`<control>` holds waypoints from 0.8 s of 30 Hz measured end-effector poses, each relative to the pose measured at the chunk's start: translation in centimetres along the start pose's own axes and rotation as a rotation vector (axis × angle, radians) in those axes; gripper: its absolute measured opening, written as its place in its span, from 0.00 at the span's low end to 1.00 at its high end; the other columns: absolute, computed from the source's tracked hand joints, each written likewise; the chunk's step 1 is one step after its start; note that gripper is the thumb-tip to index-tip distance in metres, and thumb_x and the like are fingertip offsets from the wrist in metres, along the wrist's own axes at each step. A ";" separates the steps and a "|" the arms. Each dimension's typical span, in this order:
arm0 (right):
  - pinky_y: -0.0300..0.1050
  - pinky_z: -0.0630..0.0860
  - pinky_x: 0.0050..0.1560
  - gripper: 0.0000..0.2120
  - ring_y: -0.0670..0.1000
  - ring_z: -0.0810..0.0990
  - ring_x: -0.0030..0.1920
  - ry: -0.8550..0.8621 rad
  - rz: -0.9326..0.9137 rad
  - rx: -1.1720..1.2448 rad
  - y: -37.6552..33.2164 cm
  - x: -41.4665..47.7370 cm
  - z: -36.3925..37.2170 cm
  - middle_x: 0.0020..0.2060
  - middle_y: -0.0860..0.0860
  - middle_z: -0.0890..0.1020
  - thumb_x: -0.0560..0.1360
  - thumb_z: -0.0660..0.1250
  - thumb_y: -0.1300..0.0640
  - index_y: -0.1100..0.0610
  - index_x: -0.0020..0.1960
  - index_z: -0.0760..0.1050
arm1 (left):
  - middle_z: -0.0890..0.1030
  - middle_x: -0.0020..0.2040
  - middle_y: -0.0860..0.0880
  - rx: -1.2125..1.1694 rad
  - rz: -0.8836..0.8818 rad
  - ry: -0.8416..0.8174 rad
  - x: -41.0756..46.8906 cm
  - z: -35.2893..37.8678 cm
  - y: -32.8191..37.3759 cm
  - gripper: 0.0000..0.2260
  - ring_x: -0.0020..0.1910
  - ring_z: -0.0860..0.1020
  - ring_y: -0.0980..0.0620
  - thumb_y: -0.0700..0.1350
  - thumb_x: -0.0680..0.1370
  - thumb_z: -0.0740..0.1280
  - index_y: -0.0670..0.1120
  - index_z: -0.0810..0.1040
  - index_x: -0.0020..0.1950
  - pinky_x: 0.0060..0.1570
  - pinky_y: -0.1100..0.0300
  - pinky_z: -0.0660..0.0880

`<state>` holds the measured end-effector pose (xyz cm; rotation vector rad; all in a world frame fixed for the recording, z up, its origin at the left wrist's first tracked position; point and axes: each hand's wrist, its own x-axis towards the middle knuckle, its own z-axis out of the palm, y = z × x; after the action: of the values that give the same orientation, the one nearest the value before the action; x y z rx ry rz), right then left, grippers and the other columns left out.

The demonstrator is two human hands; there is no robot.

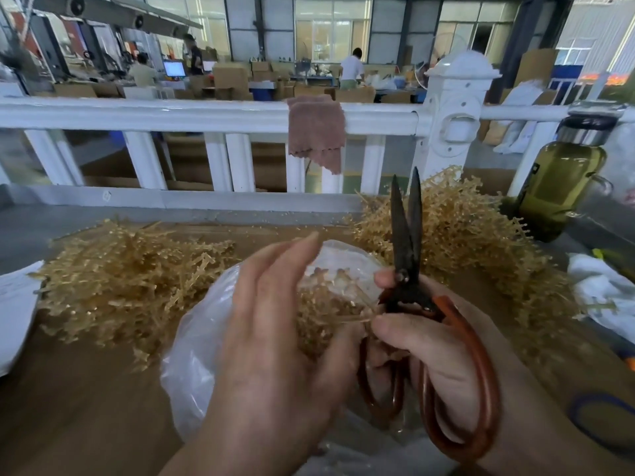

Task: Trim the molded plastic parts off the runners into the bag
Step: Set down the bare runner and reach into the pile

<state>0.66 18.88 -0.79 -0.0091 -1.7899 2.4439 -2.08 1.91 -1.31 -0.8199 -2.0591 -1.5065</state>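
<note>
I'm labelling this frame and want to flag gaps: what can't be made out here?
Head view:
- Contents of the bag: mostly covered by the left hand.
- Whether the left hand pinches a runner: motion blur.
- Handle loops of the scissors: partly behind the right hand.
- Rest of the white sheet: cut off by the left edge.

Factory hall, stacked cardboard boxes (229,77), workers at benches, heaped plastic runners (120,269)

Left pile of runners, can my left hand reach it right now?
Probably yes: the left hand, fingers straight, is above the bag, and nothing stands between it and the left pile.
</note>
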 end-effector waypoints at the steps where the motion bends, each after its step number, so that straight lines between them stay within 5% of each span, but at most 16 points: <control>1: 0.48 0.77 0.31 0.23 0.57 0.81 0.30 0.001 -0.018 0.007 0.2 0.0 -0.2 0.31 0.57 0.81 0.56 0.79 0.57 0.46 0.51 0.83 | 0.77 0.64 0.58 -0.103 -0.127 0.003 0.2 0.1 0.3 0.29 0.64 0.76 0.64 0.56 0.70 0.73 0.63 0.69 0.69 0.59 0.72 0.72; 3: 0.48 0.77 0.31 0.20 0.56 0.81 0.29 0.022 -0.032 0.025 0.6 -0.3 -0.5 0.29 0.57 0.80 0.61 0.77 0.61 0.46 0.51 0.83 | 0.83 0.58 0.57 -0.319 -0.342 0.026 0.1 0.2 -0.2 0.27 0.56 0.82 0.59 0.55 0.66 0.78 0.60 0.76 0.64 0.49 0.68 0.79; 6: 0.46 0.78 0.30 0.19 0.55 0.81 0.29 -0.035 -0.054 0.052 0.6 -0.4 -0.7 0.30 0.57 0.80 0.64 0.75 0.62 0.47 0.52 0.82 | 0.85 0.49 0.35 -0.669 -0.576 -0.177 0.0 0.5 -1.4 0.22 0.49 0.84 0.34 0.52 0.68 0.79 0.39 0.82 0.56 0.55 0.38 0.80; 7: 0.46 0.78 0.30 0.19 0.54 0.81 0.29 -0.045 -0.062 0.041 0.5 -0.6 -0.6 0.30 0.56 0.81 0.63 0.76 0.61 0.46 0.52 0.82 | 0.83 0.46 0.32 -0.697 -0.582 -0.216 -0.1 0.8 -1.5 0.23 0.45 0.82 0.31 0.52 0.69 0.78 0.36 0.81 0.54 0.54 0.36 0.79; 11: 0.45 0.78 0.30 0.18 0.53 0.82 0.31 -0.064 -0.090 -0.012 0.7 -1.0 -0.6 0.33 0.54 0.82 0.64 0.76 0.61 0.46 0.51 0.82 | 0.79 0.40 0.33 -0.647 -0.609 -0.217 -0.1 1.2 -1.4 0.19 0.40 0.78 0.31 0.54 0.70 0.76 0.38 0.81 0.45 0.43 0.45 0.74; 15: 0.45 0.78 0.29 0.17 0.52 0.82 0.31 -0.057 -0.091 -0.014 0.7 -1.2 -0.9 0.34 0.52 0.82 0.67 0.73 0.63 0.46 0.51 0.82 | 0.77 0.30 0.45 -0.740 -0.703 -0.211 0.0 1.3 -0.9 0.09 0.30 0.77 0.48 0.51 0.69 0.74 0.46 0.83 0.38 0.29 0.60 0.74; 24: 0.45 0.79 0.30 0.17 0.53 0.82 0.31 -0.066 -0.110 -0.049 0.5 -1.5 -0.7 0.35 0.51 0.82 0.67 0.72 0.64 0.46 0.51 0.82 | 0.78 0.31 0.46 -0.854 -0.789 -0.265 0.0 0.9 -0.5 0.09 0.28 0.78 0.51 0.51 0.69 0.72 0.46 0.85 0.41 0.25 0.61 0.75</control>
<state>2.18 19.24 -1.59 0.1629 -1.8246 2.3507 -2.46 2.61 -1.93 -0.4758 -1.9892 -2.9626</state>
